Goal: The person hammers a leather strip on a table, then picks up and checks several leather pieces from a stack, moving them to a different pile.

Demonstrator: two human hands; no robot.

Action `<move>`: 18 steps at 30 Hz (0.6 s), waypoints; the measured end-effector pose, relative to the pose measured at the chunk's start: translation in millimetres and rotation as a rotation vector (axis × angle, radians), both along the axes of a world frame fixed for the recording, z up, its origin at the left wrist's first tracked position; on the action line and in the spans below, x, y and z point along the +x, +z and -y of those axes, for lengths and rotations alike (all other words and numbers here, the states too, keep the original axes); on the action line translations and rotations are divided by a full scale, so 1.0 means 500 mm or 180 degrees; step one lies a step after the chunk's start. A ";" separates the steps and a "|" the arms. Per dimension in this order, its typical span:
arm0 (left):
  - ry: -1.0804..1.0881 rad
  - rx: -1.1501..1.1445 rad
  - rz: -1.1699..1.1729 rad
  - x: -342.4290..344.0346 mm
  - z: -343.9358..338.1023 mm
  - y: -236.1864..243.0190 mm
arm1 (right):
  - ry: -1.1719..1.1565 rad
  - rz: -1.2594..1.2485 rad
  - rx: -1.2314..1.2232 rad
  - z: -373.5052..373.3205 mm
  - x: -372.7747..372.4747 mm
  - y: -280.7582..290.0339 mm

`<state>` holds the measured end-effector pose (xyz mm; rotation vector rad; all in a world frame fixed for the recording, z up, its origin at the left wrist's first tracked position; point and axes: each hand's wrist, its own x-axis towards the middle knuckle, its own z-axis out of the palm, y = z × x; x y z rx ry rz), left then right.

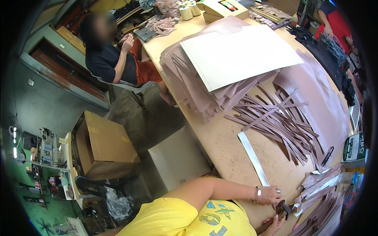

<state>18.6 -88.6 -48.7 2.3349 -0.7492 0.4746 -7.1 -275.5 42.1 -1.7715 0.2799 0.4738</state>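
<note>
My left hand (269, 195), with a metal bracelet and a ring, rests low on the table at the near end of a long white strip (252, 157). Its fingers are curled down, and what is under them is hidden. Just below it, my right hand (275, 225) is partly cut off by my body, its fingers bent around the lower part of a dark brown and black hand tool (282, 208). The tool's rounded brown end points up between the two hands; its exact kind does not show.
Many thin mauve strips (271, 118) lie ahead, beside stacked mauve sheets (185, 82) topped by a white board (240, 55). More cut pieces (323, 200) lie right of my hands. One person (114, 59) sits across on the left; another (334, 23) is far right. A cardboard box (106, 145) stands left.
</note>
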 end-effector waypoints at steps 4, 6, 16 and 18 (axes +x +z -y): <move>-0.0025 0.0000 -0.0043 -0.004 -0.008 0.013 | -0.0036 -0.0012 0.0054 0.008 0.001 -0.010; -0.0042 0.0005 -0.0073 -0.005 -0.008 0.014 | 0.0024 -0.0023 0.0008 0.006 0.004 -0.006; -0.0016 0.0061 -0.0112 -0.007 -0.013 0.023 | -0.0045 0.0021 0.0030 0.004 0.004 -0.007; -0.0044 0.0060 -0.0140 -0.008 -0.016 0.030 | -0.0088 -0.0009 0.0024 0.003 0.003 -0.007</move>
